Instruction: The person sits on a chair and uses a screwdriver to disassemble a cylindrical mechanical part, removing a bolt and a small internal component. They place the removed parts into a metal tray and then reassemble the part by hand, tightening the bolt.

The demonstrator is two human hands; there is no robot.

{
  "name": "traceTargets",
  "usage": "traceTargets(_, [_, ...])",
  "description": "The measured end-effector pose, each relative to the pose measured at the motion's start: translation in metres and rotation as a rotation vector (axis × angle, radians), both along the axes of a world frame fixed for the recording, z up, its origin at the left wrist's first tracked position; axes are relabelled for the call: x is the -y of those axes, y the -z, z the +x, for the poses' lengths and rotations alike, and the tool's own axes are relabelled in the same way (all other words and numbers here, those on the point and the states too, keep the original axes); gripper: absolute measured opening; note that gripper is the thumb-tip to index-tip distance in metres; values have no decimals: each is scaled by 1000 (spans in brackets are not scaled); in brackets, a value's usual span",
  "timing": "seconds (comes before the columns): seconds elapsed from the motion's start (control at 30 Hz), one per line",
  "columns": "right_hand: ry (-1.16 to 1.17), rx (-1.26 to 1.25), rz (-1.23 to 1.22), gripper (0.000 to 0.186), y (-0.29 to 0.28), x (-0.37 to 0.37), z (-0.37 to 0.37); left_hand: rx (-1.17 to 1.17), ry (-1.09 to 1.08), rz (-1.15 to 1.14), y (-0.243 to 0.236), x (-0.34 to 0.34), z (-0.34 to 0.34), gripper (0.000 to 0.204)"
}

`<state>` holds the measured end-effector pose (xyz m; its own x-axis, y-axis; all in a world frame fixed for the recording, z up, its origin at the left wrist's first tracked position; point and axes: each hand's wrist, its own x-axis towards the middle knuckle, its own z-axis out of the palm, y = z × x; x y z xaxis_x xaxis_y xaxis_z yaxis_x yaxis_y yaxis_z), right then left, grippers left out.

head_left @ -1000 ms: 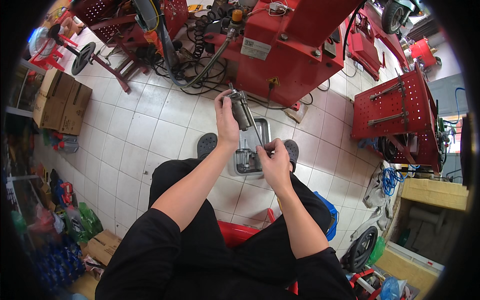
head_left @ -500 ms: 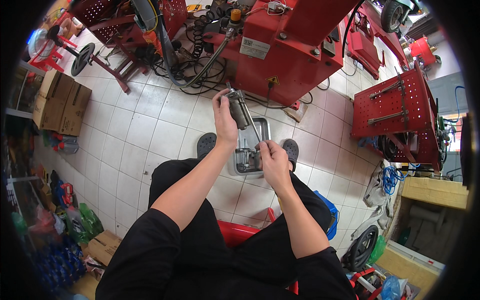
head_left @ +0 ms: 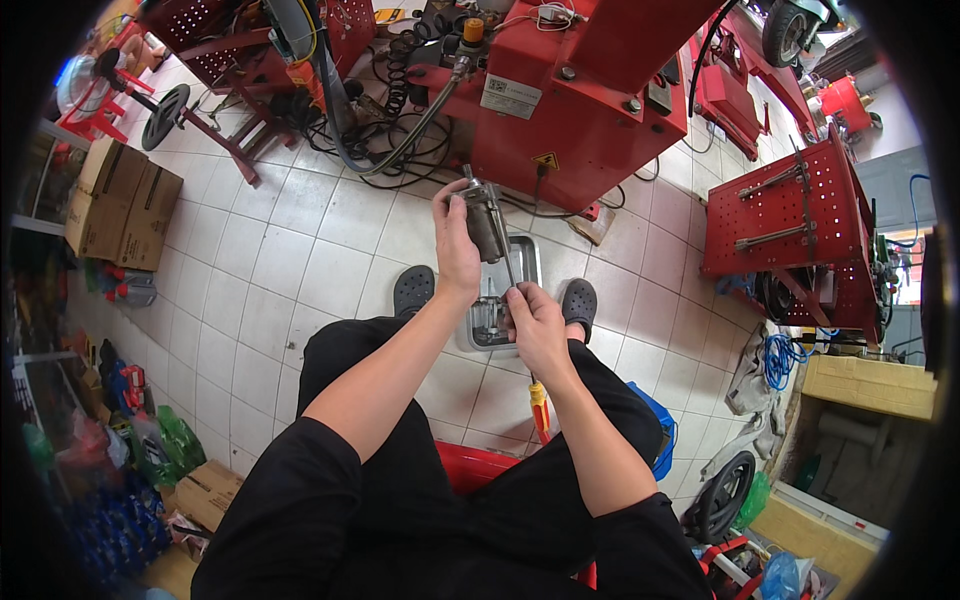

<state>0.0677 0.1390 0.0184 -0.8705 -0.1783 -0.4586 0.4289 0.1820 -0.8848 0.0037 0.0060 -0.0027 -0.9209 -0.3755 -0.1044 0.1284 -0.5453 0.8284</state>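
Observation:
My left hand [head_left: 458, 240] is closed around a cylindrical metal motor [head_left: 483, 222] with a short shaft at its far end, tilted above the floor. My right hand [head_left: 537, 322] pinches the thin shaft of a screwdriver [head_left: 540, 408], whose red and yellow handle hangs below the hand toward my lap. A slim metal rod runs from the right fingers up along the motor's right side; whether it is the same shaft, I cannot tell. Under both hands a grey metal tray [head_left: 537, 265] rests on the floor, with metal parts [head_left: 487, 315] at its near end, partly hidden by the right hand.
A large red machine [head_left: 530, 140] with hoses and cables [head_left: 390, 150] stands ahead. Cardboard boxes [head_left: 120, 205] are at the left, a red perforated cabinet [head_left: 780, 220] at the right. My feet in grey clogs [head_left: 413, 290] flank the tray; a red stool [head_left: 470, 465] is beneath me.
The motor has turned more upright and shifted slightly right. My right hand has moved slightly left, and the screwdriver handle now shows below it.

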Motion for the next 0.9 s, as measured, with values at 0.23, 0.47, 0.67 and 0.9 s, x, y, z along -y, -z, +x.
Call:
traceTargets(0.23, [18,-302,300,24,-13,0,0,11,-18,-48,0,2,1,30])
traceTargets(0.47, [-10,-767,692,21,-24,-9,-11,59,-53,-54,-14,-4,4,26])
traceTargets(0.67, [29,-519,593,20,-15,-11,-12,137,-53,-106,-10,-4,5,28])
traceTargets(0.9, [-2,-441,489,19,-16,-12,-14,221,-39,89,6,-3,2,28])
